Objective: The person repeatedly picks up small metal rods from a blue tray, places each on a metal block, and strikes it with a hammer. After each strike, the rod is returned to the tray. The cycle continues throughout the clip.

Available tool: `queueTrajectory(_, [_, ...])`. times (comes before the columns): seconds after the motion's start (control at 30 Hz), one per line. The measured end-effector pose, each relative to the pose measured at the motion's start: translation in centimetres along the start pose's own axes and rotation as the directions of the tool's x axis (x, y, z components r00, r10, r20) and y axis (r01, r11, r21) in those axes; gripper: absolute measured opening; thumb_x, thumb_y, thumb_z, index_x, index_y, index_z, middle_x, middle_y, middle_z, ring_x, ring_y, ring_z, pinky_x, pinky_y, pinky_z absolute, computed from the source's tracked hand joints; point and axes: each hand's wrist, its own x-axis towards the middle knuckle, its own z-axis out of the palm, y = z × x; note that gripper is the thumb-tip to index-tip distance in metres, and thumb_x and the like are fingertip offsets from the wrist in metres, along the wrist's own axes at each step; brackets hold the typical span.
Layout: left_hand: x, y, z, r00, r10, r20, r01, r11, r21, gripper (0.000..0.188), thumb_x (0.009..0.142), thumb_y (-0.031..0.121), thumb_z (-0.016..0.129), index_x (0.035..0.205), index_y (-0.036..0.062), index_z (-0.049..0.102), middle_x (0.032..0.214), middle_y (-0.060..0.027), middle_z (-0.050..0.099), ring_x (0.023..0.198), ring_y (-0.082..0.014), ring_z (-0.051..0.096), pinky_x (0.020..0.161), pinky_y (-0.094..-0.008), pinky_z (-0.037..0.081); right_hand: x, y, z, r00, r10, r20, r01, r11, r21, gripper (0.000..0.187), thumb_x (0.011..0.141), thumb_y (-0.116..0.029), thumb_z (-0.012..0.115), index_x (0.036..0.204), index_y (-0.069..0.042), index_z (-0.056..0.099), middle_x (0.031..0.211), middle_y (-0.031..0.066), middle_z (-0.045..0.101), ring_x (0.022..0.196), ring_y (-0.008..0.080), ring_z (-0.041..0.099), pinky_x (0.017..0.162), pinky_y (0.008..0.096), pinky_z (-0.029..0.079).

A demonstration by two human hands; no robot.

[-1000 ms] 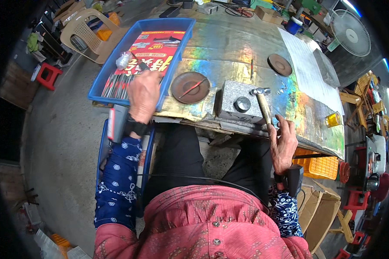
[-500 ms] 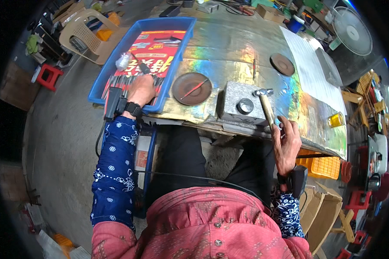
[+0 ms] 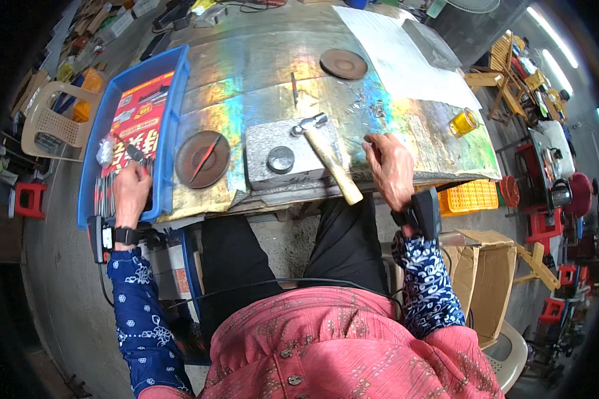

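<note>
My left hand point(image 3: 132, 193) is in the blue tray point(image 3: 180, 86), fingers bent closed over a row of thin red-and-black rods point(image 3: 105, 189). A bit of red shows at its fingertips; what it grips is hidden. Just beyond lies a dark-headed tool point(image 3: 135, 154). My right hand point(image 3: 391, 171) rests at the table's near edge with fingers loosely bent and apart, nothing visible in it. To its left a hammer point(image 3: 329, 159) lies with its head on a speckled stone block point(image 3: 256, 149) and its handle over the edge. A round dark disc point(image 3: 281, 159) sits on the block.
A brown dish point(image 3: 188, 159) holding a red stick point(image 3: 206, 158) stands between tray and block. Farther back are another brown dish point(image 3: 344, 64) and a thin dark rod point(image 3: 294, 88). A yellow glass point(image 3: 463, 123) is on the right, near white sheeting point(image 3: 396, 60).
The view has shifted rightward. My right hand has left the hammer's handle and moved right of it. The hammer now lies on its own across the block. My left hand stays in the tray.
</note>
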Motion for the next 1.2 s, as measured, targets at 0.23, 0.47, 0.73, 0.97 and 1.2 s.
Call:
queueTrajectory(0.23, [-0.8,3.0,-2.6,0.996,-0.042,-0.081,-0.029,0.699,-0.715,0.016,0.096,0.006,0.054,0.108,-0.0007,0.062,0.080,-0.0019,0.064,0.060,-0.0050,0.058,0.052,-0.0175,0.047,2.7,4.6,2.1,0.993,0.081,0.090,-0.070,0.990,-0.119,0.019,0.084,-0.012,0.063,0.100,-0.004,0.067,0.089,0.0163,0.061,0.082,0.0358,0.061,0.073,0.0418,0.049])
queueTrajectory(0.47, [-2.0,10.4,-3.9,0.996,0.085,0.034,-0.006,0.433,-0.901,0.014,0.093,0.003,0.059,0.104,-0.0055,0.061,0.086,-0.0103,0.068,0.065,-0.0090,0.062,0.057,-0.0217,0.052,4.6,6.0,4.4,0.989,-0.014,0.147,0.046,0.975,-0.217,0.017,0.082,-0.008,0.060,0.098,-0.004,0.065,0.091,0.0150,0.057,0.082,0.0388,0.060,0.071,0.0446,0.049])
queueTrajectory(0.73, [-3.7,16.9,-1.3,0.975,0.159,0.156,0.104,0.292,-0.951,0.012,0.090,-0.002,0.061,0.102,-0.0050,0.061,0.084,-0.0075,0.067,0.068,-0.0090,0.063,0.060,-0.0205,0.052,5.9,6.3,5.3,0.972,-0.138,0.191,0.201,0.908,-0.368,0.008,0.076,-0.008,0.057,0.078,-0.001,0.061,0.082,0.0194,0.060,0.074,0.0379,0.065,0.063,0.0452,0.052])
queueTrajectory(0.97, [-4.1,18.9,1.5,0.981,0.163,0.108,0.062,0.266,-0.962,0.011,0.089,-0.001,0.064,0.099,-0.0043,0.063,0.082,-0.0049,0.067,0.066,-0.0073,0.063,0.059,-0.0186,0.051,6.5,6.7,5.7,0.946,-0.264,0.187,0.316,0.878,-0.359,0.009,0.080,-0.008,0.056,0.082,0.000,0.059,0.078,0.0193,0.060,0.069,0.0323,0.065,0.057,0.0399,0.051])
queueTrajectory(1.2, [-4.8,19.0,2.7,0.987,0.135,0.082,0.036,0.315,-0.949,0.013,0.087,0.000,0.066,0.100,-0.0032,0.065,0.083,-0.0032,0.067,0.067,-0.0056,0.061,0.060,-0.0186,0.050,4.0,5.0,2.7,0.987,-0.071,0.145,0.101,0.972,-0.211,0.016,0.084,-0.010,0.060,0.094,0.000,0.051,0.088,0.0194,0.058,0.083,0.0382,0.061,0.071,0.0447,0.050])
